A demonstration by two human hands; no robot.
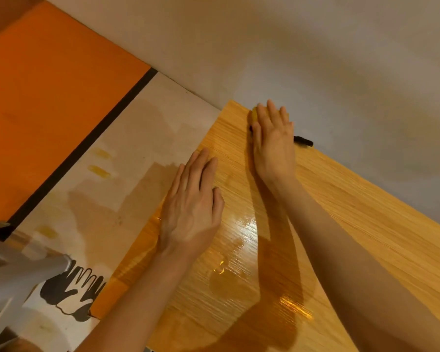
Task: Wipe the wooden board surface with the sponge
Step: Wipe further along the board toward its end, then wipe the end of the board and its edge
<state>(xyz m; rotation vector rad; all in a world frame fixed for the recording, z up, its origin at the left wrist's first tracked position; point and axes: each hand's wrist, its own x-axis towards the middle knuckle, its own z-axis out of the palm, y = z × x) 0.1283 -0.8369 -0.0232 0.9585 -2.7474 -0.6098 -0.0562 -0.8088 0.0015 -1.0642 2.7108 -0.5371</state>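
Observation:
A light wooden board (353, 224) lies across the middle and right of the head view, with a wet, glossy patch near its middle. My right hand (273, 143) lies flat with straight fingers at the board's far corner, pressing a yellow sponge (254, 115) with a dark underside; only the sponge's edges show beside the hand. My left hand (192, 207) rests flat and open on the board's left edge, fingers straight, holding nothing.
The board sits on a pale table top (117, 174) with yellowish stains. A black strip (87, 146) and an orange panel (54, 97) lie to the left. A grey wall (315, 59) runs behind. A white frame (15, 273) and black hand-shaped prints (71, 290) are at lower left.

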